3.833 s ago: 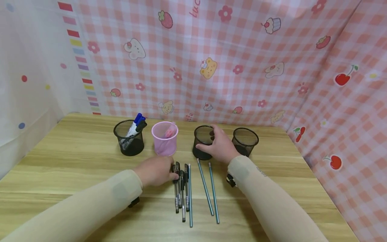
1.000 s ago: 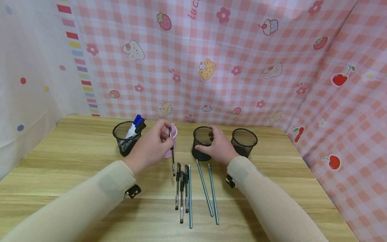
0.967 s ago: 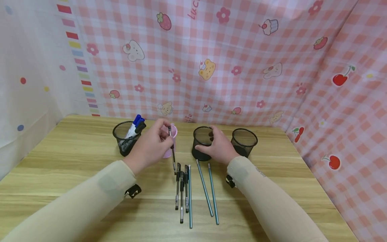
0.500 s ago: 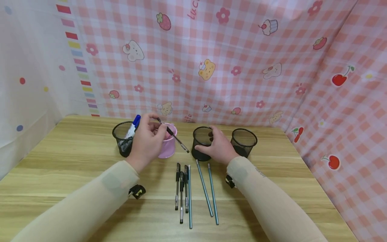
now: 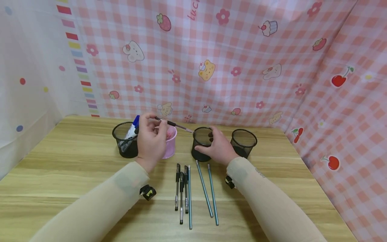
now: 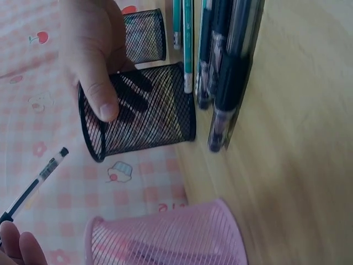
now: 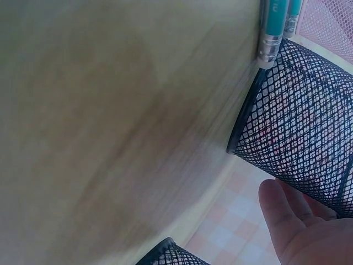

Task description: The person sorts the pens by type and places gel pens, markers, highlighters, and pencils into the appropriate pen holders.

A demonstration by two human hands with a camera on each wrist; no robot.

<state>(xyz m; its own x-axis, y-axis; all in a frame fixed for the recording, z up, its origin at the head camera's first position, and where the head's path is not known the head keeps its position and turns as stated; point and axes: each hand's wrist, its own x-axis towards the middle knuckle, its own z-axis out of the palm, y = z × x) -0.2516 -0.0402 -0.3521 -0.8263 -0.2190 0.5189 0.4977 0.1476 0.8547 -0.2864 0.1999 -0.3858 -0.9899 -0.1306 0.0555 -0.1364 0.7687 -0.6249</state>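
Observation:
Between thumb and fingers my left hand pinches a capped black gel pen, tilted so its lower end points right, close to the rim of a black mesh pen cup. My right hand grips that cup from its right side, thumb at the front; in the left wrist view the thumb lies across the mesh. Behind my left hand is a pink mesh cup with pink items inside. Several black gel pens lie on the table in front, beside blue-green pencils.
At the left stands a black mesh cup holding markers. Another black mesh cup stands right of my right hand. The wooden table ends at a pink checked cloth behind.
My left hand has picked a gel pen from the row, lifted it past the pink cup and swung its end up and rightward toward the black cup. The right hand has stayed in place.

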